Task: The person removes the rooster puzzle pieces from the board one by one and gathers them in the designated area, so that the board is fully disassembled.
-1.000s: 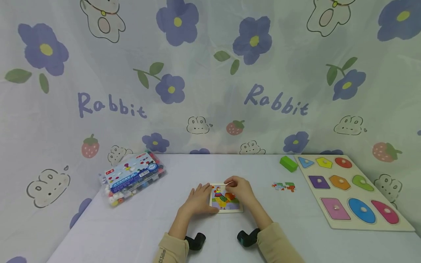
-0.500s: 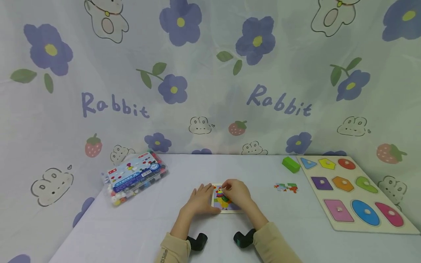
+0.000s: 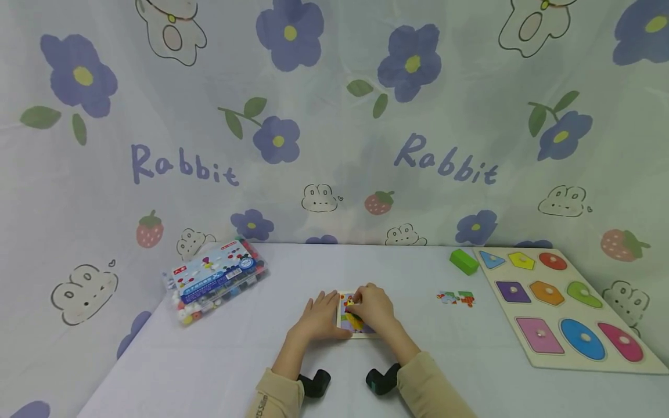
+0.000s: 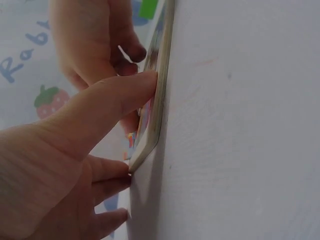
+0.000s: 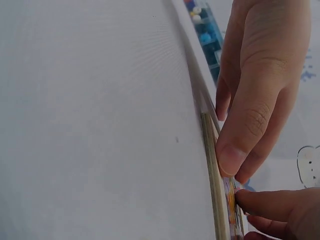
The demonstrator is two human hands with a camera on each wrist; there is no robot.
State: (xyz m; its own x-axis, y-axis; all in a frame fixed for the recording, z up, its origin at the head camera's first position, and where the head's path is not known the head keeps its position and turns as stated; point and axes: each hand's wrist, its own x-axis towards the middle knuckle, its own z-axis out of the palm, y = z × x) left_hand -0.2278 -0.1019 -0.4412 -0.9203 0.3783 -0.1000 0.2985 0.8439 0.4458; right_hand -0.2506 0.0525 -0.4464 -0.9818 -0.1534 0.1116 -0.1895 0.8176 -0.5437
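Note:
A small wooden jigsaw puzzle (image 3: 360, 335) with a bright rooster picture lies on the white table, in front of the person. The left hand (image 3: 317, 320) steadies its left side with fairly straight fingers; in the left wrist view its thumb (image 4: 137, 87) presses along the near edge. Over the picture, the right hand (image 3: 376, 307) has thumb and forefinger pinched together on a puzzle piece (image 3: 349, 309), mostly hidden by the fingers. In the right wrist view the right fingers (image 5: 265, 202) come down onto the coloured face of the puzzle.
Loose puzzle pieces (image 3: 456, 298) lie to the right, with a green block (image 3: 463, 262) behind them. A knobbed shape board (image 3: 504, 325) takes up the right side. At the back left stands a clear box of beads (image 3: 219, 276). A patterned curtain (image 3: 334, 116) hangs behind.
From the puzzle's upper right corner, the right hand has moved left and a little nearer, over the rooster's head and neck. The left hand has kept its place on the puzzle.

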